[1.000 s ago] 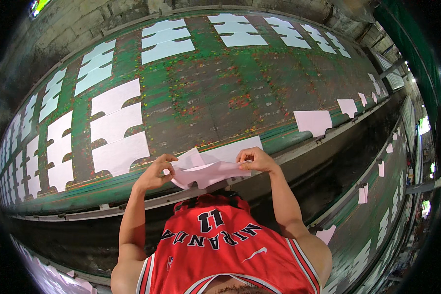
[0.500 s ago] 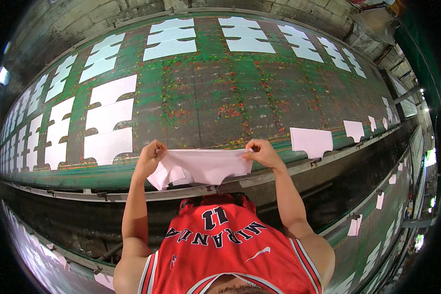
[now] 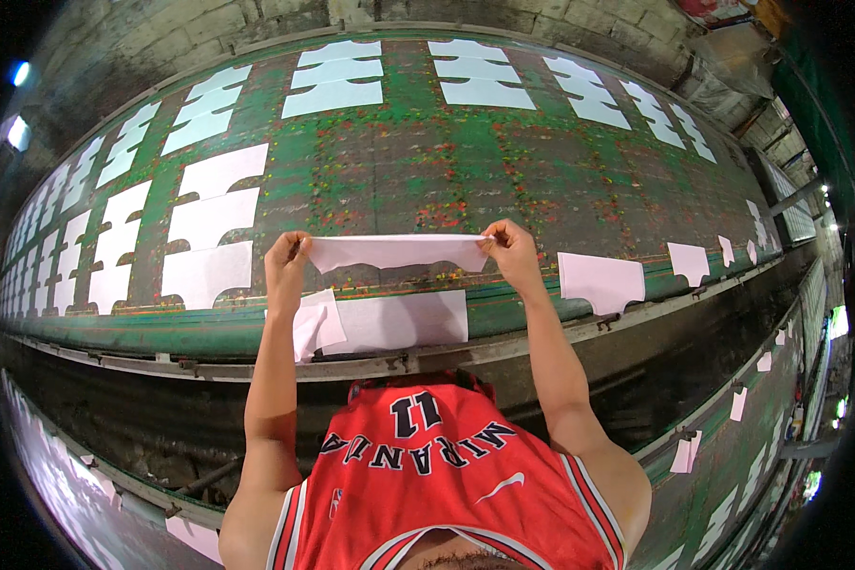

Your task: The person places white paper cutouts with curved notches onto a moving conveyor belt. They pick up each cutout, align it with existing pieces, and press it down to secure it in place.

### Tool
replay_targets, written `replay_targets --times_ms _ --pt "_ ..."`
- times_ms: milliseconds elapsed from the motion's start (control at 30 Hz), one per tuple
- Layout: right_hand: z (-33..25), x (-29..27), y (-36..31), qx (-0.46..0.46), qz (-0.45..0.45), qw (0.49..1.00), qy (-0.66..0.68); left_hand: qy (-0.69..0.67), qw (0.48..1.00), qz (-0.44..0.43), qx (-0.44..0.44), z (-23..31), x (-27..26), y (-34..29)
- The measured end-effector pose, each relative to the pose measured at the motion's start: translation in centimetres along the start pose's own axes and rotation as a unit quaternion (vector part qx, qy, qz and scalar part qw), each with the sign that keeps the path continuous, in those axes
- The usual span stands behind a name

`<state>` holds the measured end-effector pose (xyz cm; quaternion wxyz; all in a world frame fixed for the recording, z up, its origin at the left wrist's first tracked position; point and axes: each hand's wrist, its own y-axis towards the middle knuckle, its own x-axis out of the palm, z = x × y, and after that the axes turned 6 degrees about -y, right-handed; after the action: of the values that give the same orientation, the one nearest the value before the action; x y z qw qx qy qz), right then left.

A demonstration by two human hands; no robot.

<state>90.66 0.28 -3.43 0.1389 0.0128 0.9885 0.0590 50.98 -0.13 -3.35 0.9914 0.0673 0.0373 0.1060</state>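
Observation:
Between my hands a pale pinkish-white cut fabric panel (image 3: 399,251) is stretched by its upper edge, its lower edge hanging in a curve. My left hand (image 3: 290,253) pinches one corner. The opposite corner sits between the thumb and fingers of my right hand (image 3: 509,249). Both hands are raised over the near side of a long green, paint-speckled table (image 3: 380,190). Under the held panel, more loose fabric panels (image 3: 413,318) lie on the near edge, with a folded piece (image 3: 318,323) at their left.
Rows of white panels (image 3: 209,220) lie flat at the left; others (image 3: 332,81) line the far side. Panels (image 3: 598,282) overhang the near edge at right. A metal rail (image 3: 503,349) borders the table. Behind me runs another table (image 3: 636,494). A block wall (image 3: 503,19) stands beyond.
Both hands have moved up and away from me, lifting the stretched panel off the near edge over the table. The loose panels beneath it have come into view.

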Motion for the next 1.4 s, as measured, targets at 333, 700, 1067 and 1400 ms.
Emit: replay_targets --times_ms 333,700,1067,1400 --pt "1.0 -0.3 0.2 -0.014 0.022 0.998 0.065 0.003 1.0 0.009 0.015 0.2 1.3 0.4" --pt "6.4 1.3 -0.1 0.045 0.016 0.999 -0.006 0.115 0.993 -0.029 0.009 -7.6 0.9 0.9" --pt "11.0 3.3 3.7 0.063 0.019 0.991 -0.119 0.2 0.98 -0.019 0.007 -11.7 1.3 3.7" --pt "11.9 4.3 4.6 0.046 0.035 0.992 -0.11 0.226 0.973 -0.04 -0.003 -12.2 1.1 5.2"
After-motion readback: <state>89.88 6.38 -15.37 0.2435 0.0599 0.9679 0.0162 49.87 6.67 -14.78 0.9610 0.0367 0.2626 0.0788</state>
